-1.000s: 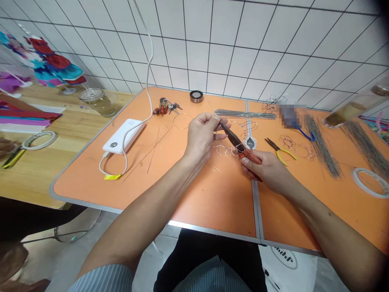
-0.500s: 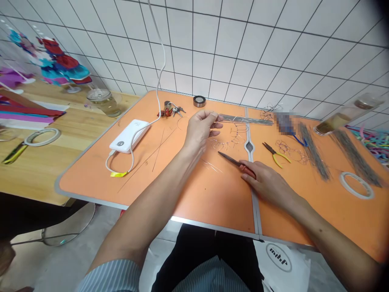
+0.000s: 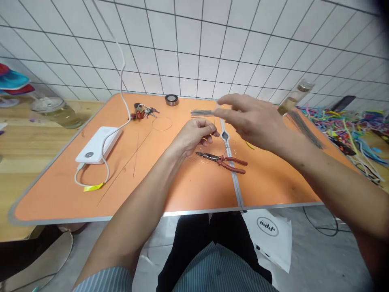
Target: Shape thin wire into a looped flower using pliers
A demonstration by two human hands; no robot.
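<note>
My left hand is closed in a pinch on a thin wire, over the middle of the orange table. My right hand hangs in the air to its right, fingers apart, holding nothing. Red-handled pliers lie on the table below both hands, among thin wire loops. Behind my hands lies a bundle of straight grey wires, its right end hidden by my right hand. Yellow-handled pliers are mostly covered by that hand.
On the left are a white power bank with its cable, and keys. A tape roll sits near the wall. A glass bottle, more wires and colourful strips are on the right.
My right hand has let go of the red-handled pliers, which now lie on the table, and has risen beside my left hand with its fingers spread. The view has shifted.
</note>
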